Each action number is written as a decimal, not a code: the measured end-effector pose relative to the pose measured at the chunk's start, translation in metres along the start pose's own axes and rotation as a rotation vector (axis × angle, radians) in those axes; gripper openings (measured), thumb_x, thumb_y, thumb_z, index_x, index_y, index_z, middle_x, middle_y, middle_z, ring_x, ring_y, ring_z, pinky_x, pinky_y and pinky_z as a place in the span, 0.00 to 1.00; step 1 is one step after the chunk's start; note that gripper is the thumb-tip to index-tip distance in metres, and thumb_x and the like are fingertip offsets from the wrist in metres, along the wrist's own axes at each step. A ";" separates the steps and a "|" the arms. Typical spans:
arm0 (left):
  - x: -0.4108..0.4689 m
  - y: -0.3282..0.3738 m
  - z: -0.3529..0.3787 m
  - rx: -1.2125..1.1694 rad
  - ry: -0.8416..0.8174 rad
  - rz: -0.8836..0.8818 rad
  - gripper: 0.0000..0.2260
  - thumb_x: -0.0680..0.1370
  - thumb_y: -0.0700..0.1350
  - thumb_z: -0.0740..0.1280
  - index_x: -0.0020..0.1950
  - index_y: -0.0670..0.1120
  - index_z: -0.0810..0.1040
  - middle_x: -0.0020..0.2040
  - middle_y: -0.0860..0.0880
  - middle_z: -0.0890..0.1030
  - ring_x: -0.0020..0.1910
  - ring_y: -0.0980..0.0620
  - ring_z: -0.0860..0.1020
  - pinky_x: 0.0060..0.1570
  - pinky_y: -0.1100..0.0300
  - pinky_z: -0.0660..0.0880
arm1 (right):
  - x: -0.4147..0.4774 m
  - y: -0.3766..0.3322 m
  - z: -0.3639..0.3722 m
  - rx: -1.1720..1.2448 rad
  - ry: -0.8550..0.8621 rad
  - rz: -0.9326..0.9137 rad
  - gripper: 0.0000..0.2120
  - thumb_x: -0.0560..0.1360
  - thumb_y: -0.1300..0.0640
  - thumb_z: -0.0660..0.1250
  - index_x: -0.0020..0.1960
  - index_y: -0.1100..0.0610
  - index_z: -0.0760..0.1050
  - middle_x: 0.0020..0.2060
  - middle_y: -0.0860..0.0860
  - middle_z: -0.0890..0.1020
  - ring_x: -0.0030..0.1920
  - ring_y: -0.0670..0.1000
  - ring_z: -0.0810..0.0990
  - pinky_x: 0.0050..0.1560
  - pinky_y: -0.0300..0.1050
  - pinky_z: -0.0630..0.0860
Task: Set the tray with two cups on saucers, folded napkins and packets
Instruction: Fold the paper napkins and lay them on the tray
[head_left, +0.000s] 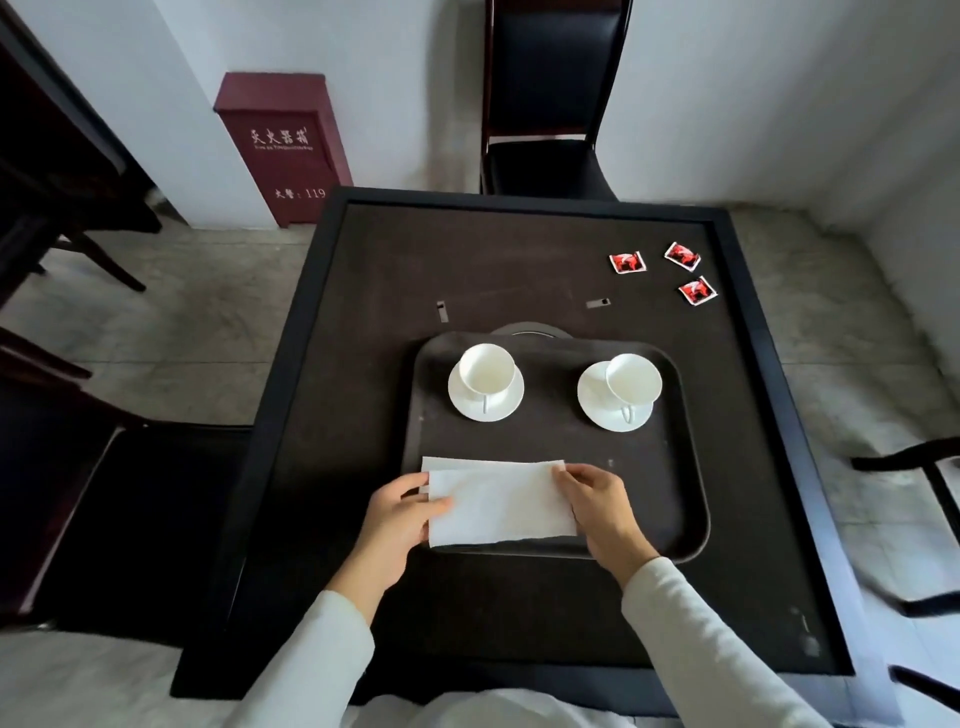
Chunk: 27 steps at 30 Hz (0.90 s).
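A dark tray (691, 499) lies on the dark square table (363, 291). Two white cups stand on white saucers at the tray's far side: the left cup (485, 370) on its saucer (462, 402), the right cup (634, 379) on its saucer (592, 397). A white napkin (498, 501), folded over, lies on the tray's near left part. My left hand (400, 514) pinches its left edge. My right hand (597, 501) holds its right edge. Three red packets (627, 262) (682, 256) (697, 291) lie on the table at the far right.
A black chair (545, 104) stands beyond the table's far edge. A dark red box (283, 145) with white lettering sits on the floor at the far left. More dark chairs flank the table at left (78, 467) and right (924, 467).
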<state>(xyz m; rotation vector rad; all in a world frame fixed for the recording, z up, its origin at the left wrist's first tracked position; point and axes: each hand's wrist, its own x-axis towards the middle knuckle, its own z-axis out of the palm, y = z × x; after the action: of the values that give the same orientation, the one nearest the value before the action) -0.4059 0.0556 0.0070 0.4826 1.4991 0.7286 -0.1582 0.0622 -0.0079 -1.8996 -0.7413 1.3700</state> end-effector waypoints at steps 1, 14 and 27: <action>0.004 -0.001 0.000 0.047 0.052 0.026 0.20 0.73 0.33 0.76 0.64 0.45 0.80 0.55 0.41 0.86 0.53 0.43 0.86 0.52 0.47 0.83 | 0.003 0.003 -0.001 -0.021 -0.004 0.016 0.07 0.79 0.54 0.70 0.44 0.54 0.84 0.42 0.55 0.85 0.39 0.52 0.81 0.36 0.48 0.79; 0.043 -0.017 -0.005 0.407 0.205 0.246 0.11 0.76 0.36 0.74 0.55 0.48 0.87 0.51 0.59 0.84 0.53 0.60 0.82 0.56 0.53 0.82 | 0.036 0.023 0.017 -0.160 0.076 0.052 0.10 0.74 0.55 0.75 0.38 0.42 0.81 0.37 0.43 0.86 0.41 0.49 0.86 0.45 0.49 0.86; 0.056 -0.031 -0.009 0.496 0.239 0.238 0.14 0.76 0.36 0.72 0.60 0.48 0.85 0.55 0.53 0.84 0.43 0.67 0.83 0.40 0.71 0.79 | 0.050 0.028 0.022 -0.190 0.060 0.072 0.04 0.74 0.56 0.75 0.48 0.50 0.83 0.39 0.45 0.86 0.38 0.49 0.87 0.43 0.42 0.85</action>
<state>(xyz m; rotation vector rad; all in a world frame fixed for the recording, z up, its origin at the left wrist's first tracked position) -0.4143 0.0711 -0.0554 0.9893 1.8762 0.6080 -0.1628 0.0881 -0.0634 -2.1246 -0.8041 1.3190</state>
